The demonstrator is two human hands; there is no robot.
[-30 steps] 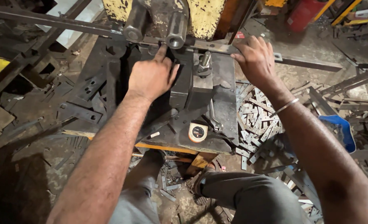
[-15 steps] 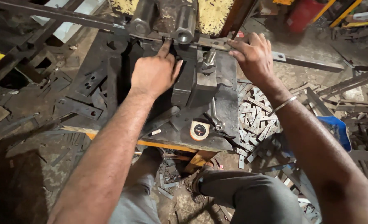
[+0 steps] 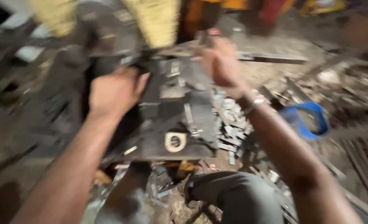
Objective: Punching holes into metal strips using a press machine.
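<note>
Long flat dark steel bar [image 3: 271,59] is staying under the right hand [image 3: 221,62] while the left hand [image 3: 113,91] is pulling back onto the dark metal jig block [image 3: 171,103] (grips too blurred to tell).

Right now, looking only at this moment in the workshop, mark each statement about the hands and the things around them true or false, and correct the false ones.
1. The left hand rests on the dark metal block of the machine. True.
2. The right hand lies on the blue container. False: it is up at the long flat metal bar, well apart from the container.
3. A small round tape measure lies on the dark plate. True.
4. The right wrist is bare. False: it wears a thin metal bangle.
5. Small metal offcuts lie to the right of the plate. True.
</note>
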